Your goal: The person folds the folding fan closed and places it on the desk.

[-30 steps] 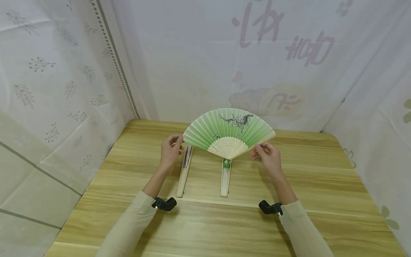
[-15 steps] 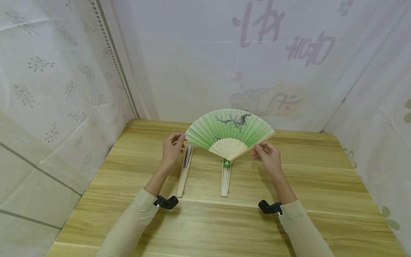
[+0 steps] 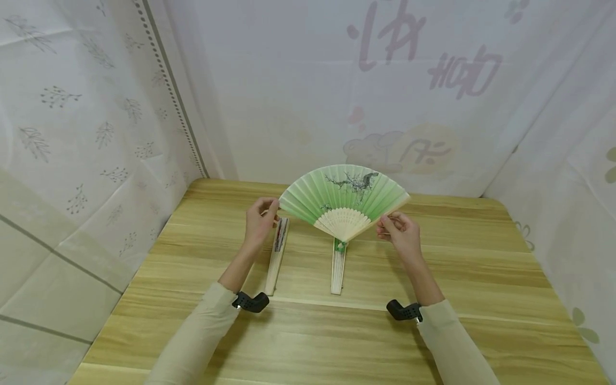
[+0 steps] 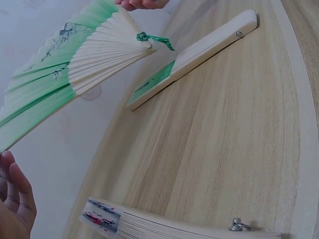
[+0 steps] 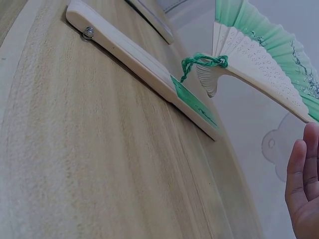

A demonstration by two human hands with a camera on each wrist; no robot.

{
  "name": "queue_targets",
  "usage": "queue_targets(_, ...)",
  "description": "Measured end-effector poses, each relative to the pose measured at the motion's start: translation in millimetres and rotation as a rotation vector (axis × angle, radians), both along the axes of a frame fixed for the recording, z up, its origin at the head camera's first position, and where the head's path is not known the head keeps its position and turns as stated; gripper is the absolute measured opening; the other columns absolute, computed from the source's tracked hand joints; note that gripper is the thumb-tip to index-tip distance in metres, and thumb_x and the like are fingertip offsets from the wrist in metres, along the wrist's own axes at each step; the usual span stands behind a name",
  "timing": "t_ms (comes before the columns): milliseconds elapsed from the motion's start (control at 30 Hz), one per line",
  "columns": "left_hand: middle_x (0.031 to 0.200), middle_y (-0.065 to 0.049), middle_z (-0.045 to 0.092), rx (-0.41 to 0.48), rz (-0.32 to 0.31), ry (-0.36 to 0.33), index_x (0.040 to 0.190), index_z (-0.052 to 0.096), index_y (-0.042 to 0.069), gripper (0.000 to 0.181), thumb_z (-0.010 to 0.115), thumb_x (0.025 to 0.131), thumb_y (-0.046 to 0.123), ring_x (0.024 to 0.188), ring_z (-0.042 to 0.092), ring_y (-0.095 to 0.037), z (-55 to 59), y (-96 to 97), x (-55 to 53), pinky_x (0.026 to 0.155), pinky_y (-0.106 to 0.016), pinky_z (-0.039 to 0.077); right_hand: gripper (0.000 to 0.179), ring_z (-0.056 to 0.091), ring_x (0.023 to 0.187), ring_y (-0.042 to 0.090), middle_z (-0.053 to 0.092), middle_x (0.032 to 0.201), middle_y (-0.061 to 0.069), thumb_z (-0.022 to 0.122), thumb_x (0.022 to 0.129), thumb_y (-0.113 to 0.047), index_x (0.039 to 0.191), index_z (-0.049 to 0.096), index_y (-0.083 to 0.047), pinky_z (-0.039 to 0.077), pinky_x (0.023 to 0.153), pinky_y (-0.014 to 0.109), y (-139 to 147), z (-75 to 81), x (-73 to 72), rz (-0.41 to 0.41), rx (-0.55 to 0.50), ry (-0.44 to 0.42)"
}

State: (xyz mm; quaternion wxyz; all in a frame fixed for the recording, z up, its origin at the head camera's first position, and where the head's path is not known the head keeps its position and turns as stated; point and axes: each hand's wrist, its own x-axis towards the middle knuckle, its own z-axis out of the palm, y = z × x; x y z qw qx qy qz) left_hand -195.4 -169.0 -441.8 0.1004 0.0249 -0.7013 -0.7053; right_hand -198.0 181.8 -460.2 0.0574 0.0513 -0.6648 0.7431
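A green folding fan [image 3: 344, 195] with a dark branch print and pale pierced ribs is spread above the table. My left hand [image 3: 260, 220] pinches its left edge; my right hand [image 3: 402, 233] pinches the right edge stick. A green cord [image 5: 204, 60] hangs at its pivot. Below the pivot lies a folded fan with green cloth [image 3: 338, 272], its far end partly hidden in the head view. Near my left hand lies another folded fan with a red and dark print [image 3: 276, 264], rivet visible in the left wrist view.
The wooden table [image 3: 317, 342] carries both folded fans. A white printed curtain [image 3: 298, 107] stands behind its far edge, with more patterned cloth [image 3: 86, 133] along the left side. A black wrist camera [image 3: 252, 302] sits on my left wrist, another camera [image 3: 403, 310] on the right.
My left hand has shifted slightly right, bringing the spread fan's left edge inward, so the fan is a little narrower. The right hand stays nearly still, and the folded fans have not moved.
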Motion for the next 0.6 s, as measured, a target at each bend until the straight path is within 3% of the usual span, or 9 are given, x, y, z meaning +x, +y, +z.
queue_targets(167, 0.11, -0.023, 0.06, -0.004, 0.005, -0.001, 0.122, 0.062, -0.005, 0.029, 0.06, 0.105, 0.018, 0.071, 0.06, -0.012, -0.2, 1.6, -1.0, 0.066, -0.027, 0.054, 0.035, 0.07, 0.078, 0.028, 0.07, 0.087, 0.008, 0.067, 0.101, -0.016, 0.108, 0.055, 0.017, 0.06, 0.072, 0.033, -0.6, 1.5, -0.5, 0.002, 0.012, -0.005)
queue_targets(467, 0.11, -0.026, 0.06, -0.011, 0.015, 0.022, 0.117, 0.064, -0.003, 0.024, 0.061, 0.105, 0.017, 0.083, 0.061, -0.039, -0.3, 4.5, -2.2, 0.067, -0.03, 0.055, 0.035, 0.07, 0.073, 0.018, 0.07, 0.086, 0.008, 0.067, 0.101, -0.016, 0.109, 0.056, 0.016, 0.06, 0.072, 0.034, -3.0, 1.4, -2.4, -0.004, 0.019, -0.015)
queue_targets(600, 0.112, -0.028, 0.059, -0.005, 0.014, 0.023, 0.117, 0.064, -0.004, 0.024, 0.061, 0.105, 0.017, 0.081, 0.06, -0.036, -0.4, 5.8, -3.4, 0.064, -0.026, 0.054, 0.034, 0.07, 0.072, 0.016, 0.07, 0.085, 0.008, 0.068, 0.1, -0.014, 0.108, 0.056, 0.016, 0.06, 0.071, 0.032, -4.5, 1.5, -2.9, -0.011, 0.0, -0.011)
